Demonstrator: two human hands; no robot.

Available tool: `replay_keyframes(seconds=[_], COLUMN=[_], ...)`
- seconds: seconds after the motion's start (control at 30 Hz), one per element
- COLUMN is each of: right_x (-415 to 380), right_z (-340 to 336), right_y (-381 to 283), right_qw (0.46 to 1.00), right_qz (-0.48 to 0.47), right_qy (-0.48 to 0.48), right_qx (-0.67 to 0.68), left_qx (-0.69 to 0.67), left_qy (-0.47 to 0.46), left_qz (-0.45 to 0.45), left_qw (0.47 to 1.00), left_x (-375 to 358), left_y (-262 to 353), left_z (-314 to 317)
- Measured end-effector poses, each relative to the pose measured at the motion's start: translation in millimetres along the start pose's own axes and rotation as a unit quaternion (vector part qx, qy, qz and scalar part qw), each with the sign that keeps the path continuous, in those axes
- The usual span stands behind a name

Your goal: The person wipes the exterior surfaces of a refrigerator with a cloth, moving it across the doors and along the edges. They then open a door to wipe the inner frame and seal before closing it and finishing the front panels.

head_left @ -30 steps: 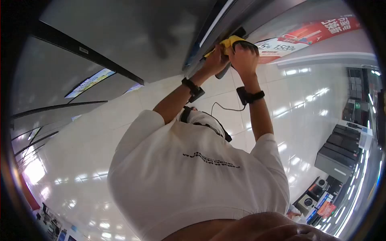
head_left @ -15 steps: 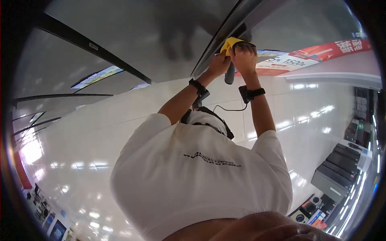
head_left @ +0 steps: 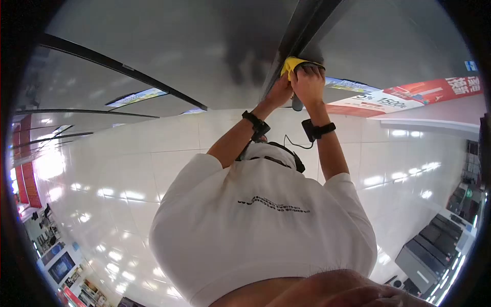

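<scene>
A yellow cloth (head_left: 291, 65) with a dark grey side is bunched against the dark vertical edge (head_left: 307, 30) between two large grey glossy panels. My left hand (head_left: 280, 91) has its fingers closed on the cloth's lower left part. My right hand (head_left: 308, 84) is curled over the cloth from the right, fingers bent at its dark side. Both hands are close together, and some fingertips are hidden. Just below them, the rounded lower end of a grey bar (head_left: 297, 104) shows between the wrists. Each wrist wears a black strapped device.
A red and white promotional banner (head_left: 404, 97) runs along the right. Several more dark-edged panels (head_left: 123, 66) stand at left, with bright screens reflected or showing between them. Glossy pale tiled floor (head_left: 128, 169) lies behind. Dark appliances (head_left: 429, 245) stand at lower right.
The whole view has shifted and tilted slightly, so panels and banner sit lower. Both hands stay on the cloth at the panel edge, and less of the grey bar shows below them.
</scene>
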State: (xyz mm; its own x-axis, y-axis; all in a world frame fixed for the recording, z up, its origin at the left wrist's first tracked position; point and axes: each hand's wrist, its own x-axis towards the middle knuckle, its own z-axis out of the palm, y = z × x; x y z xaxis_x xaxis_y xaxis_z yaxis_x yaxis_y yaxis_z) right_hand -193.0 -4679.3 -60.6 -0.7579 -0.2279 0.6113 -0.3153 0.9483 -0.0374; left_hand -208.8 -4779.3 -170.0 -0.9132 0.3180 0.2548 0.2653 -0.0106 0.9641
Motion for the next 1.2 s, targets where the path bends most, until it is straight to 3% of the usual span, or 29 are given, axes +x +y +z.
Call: replay_keyframes(seconds=[0.07, 0.1, 0.2, 0.27, 0.3, 0.37, 0.4, 0.43, 0.5, 0.57, 0.63, 0.67, 0.7, 0.77, 0.8, 0.87, 0.97, 1.03, 1.07, 1.1, 1.13, 1.2], right_x=[-0.9, -1.4, -5.2, -5.6, -2.5, 7.1, 17.2, 24.9, 36.7, 47.5, 59.1, 65.5, 70.4, 76.9, 78.3, 74.0, 43.3, 20.9, 8.5, -5.4, -12.1, -15.9], right_z=[-2.5, -3.3, -0.5, 9.0, 9.5, 6.7, -3.9, -7.0, -8.7, -13.7, -24.5, -28.1, -32.0, -34.5, -33.8, -24.4, 12.1, 33.1, 47.6, 63.1, 67.7, 72.8], right_y=[1.4, 1.7, -1.7, -7.2, -11.0, -23.5, -34.9, -41.7, -50.6, -55.3, -60.8, -61.0, -60.8, -58.6, -57.1, -53.4, -51.7, -50.1, -45.7, -40.9, -39.9, -38.2], right_qw=[1.0, 1.0, 0.999, 0.98, 0.979, 0.938, 0.919, 0.916, 0.895, 0.89, 0.869, 0.868, 0.871, 0.874, 0.876, 0.876, 0.903, 0.895, 0.895, 0.899, 0.898, 0.896], right_qz=[-0.006, -0.004, 0.016, 0.125, 0.126, 0.162, 0.14, 0.143, 0.119, 0.101, 0.121, 0.115, 0.113, 0.107, 0.095, 0.083, 0.115, 0.18, 0.179, 0.183, 0.187, 0.191], right_qy=[-0.012, -0.012, -0.016, -0.085, -0.08, -0.023, 0.026, 0.029, 0.087, 0.1, 0.125, 0.13, 0.128, 0.13, 0.145, 0.157, 0.094, 0.003, 0.005, -0.065, -0.135, -0.154], right_qx=[0.007, 0.01, 0.047, 0.132, 0.136, 0.305, 0.368, 0.375, 0.42, 0.433, 0.463, 0.465, 0.46, 0.455, 0.451, 0.449, 0.402, 0.409, 0.408, 0.392, 0.375, 0.369], left_qx=[0.105, 0.109, 0.118, 0.114, 0.12, 0.044, 0.096, 0.105, 0.184, 0.212, 0.265, 0.249, 0.25, 0.209, 0.174, 0.17, 0.23, 0.153, 0.015, 0.015, -0.053, -0.141], left_qy=[0.055, 0.053, 0.03, 0.034, 0.034, 0.195, 0.248, 0.246, 0.303, 0.319, 0.247, 0.191, 0.195, 0.166, 0.126, 0.112, 0.081, 0.074, 0.062, 0.062, 0.039, -0.034], left_qz=[0.116, 0.113, 0.056, -0.156, -0.154, -0.074, -0.091, -0.092, 0.027, 0.049, 0.035, -0.057, -0.052, 0.065, 0.013, 0.009, -0.043, -0.01, -0.068, -0.066, -0.162, -0.305], left_qw=[0.986, 0.986, 0.991, 0.98, 0.98, 0.977, 0.96, 0.959, 0.935, 0.922, 0.931, 0.948, 0.947, 0.962, 0.977, 0.979, 0.969, 0.985, 0.996, 0.996, 0.985, 0.941], left_x=[-1.6, -3.2, -7.6, -4.9, -8.4, -23.6, -26.0, -28.3, -33.4, -24.9, -18.1, -18.0, -18.8, -16.2, -16.5, -20.8, -45.3, -57.4, -60.9, -62.7, -69.1, -67.4], left_y=[-14.2, -9.8, 10.2, 15.1, 23.3, 49.4, 63.4, 75.4, 96.5, 110.4, 132.4, 144.5, 145.1, 137.6, 130.8, 80.9, 23.5, 9.1, -9.6, -7.8, -4.7, 0.1], left_z=[4.6, 4.6, -2.1, -10.4, -16.1, -30.5, -38.8, -49.0, -66.4, -79.0, -87.6, -89.5, -85.4, -71.2, -66.8, -57.6, -43.7, -31.2, -27.4, -26.8, -29.2, -42.6])
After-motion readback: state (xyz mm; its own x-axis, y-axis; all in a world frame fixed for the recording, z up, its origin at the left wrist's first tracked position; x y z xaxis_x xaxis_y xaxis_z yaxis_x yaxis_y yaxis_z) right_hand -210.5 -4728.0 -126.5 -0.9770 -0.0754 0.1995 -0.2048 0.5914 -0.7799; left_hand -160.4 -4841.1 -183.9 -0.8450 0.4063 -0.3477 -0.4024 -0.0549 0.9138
